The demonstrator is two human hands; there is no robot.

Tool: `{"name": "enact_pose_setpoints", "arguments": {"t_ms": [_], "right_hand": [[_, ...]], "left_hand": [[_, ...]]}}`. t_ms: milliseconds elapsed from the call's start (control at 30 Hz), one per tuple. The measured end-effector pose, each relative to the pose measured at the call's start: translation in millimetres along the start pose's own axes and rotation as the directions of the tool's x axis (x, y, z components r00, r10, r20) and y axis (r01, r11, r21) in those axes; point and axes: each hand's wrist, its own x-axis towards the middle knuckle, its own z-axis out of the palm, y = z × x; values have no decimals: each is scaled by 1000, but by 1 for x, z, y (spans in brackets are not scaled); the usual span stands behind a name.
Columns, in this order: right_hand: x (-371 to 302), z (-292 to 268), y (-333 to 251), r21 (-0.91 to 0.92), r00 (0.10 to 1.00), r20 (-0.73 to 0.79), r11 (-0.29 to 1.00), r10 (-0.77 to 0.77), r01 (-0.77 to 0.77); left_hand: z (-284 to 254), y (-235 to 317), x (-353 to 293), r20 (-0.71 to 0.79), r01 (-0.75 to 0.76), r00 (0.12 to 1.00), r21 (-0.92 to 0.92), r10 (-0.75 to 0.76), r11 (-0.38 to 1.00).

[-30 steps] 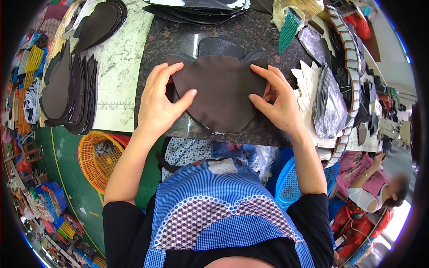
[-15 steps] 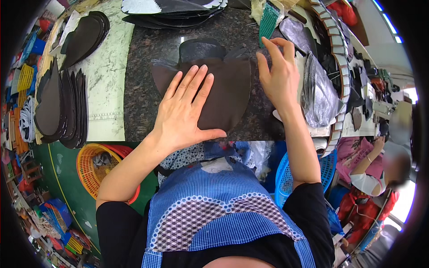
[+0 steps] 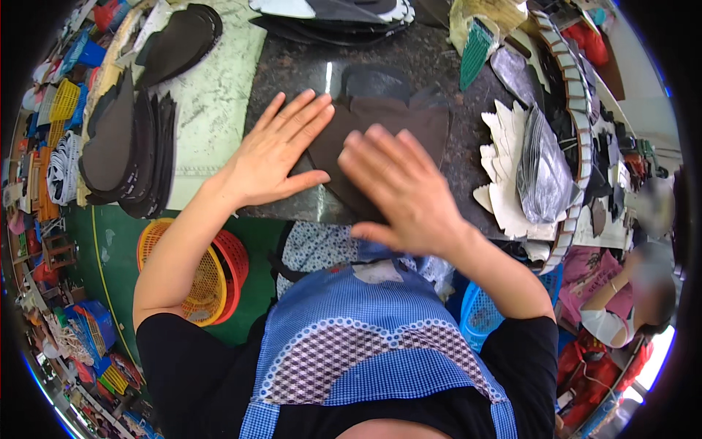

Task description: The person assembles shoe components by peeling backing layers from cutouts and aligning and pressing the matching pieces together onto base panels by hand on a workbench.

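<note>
Speckled bench (image 3: 296, 69) below: right hand (image 3: 409, 194) has returned over the brown sheet (image 3: 431, 139), joining left hand (image 3: 274, 150); both splayed, grasping nothing, apparently smoothing.

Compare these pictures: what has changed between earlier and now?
The left hand let go of the dark brown piece, flattened over it, then moved left to its edge. The right hand let go, swung out right, and now is back over it. The silvery stack stayed put.

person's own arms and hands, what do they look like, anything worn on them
The left hand and right hand are bare: no gloves or wristbands show. The forearms are bare too, emerging from black sleeves ending around the elbows.
</note>
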Motion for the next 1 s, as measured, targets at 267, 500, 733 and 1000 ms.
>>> {"name": "enact_pose_setpoints", "arguments": {"t_ms": [267,500,733,1000], "right_hand": [[-7,9,-8,118,991,78,988,-112,102],[-80,-47,-11,401,939,-242,907,243,-131],[-162,-91,79,177,406,-708,702,577,-690],[-184,-96,100,300,446,-532,653,720,-696]], "left_hand": [[-60,-126,79,-521,176,852,363,43,915],[-109,-130,113,-631,174,752,-91,-192,981],[-29,74,42,-497,-157,868,-270,2,950],[17,96,38,-377,-265,920,-403,105,876]]}}
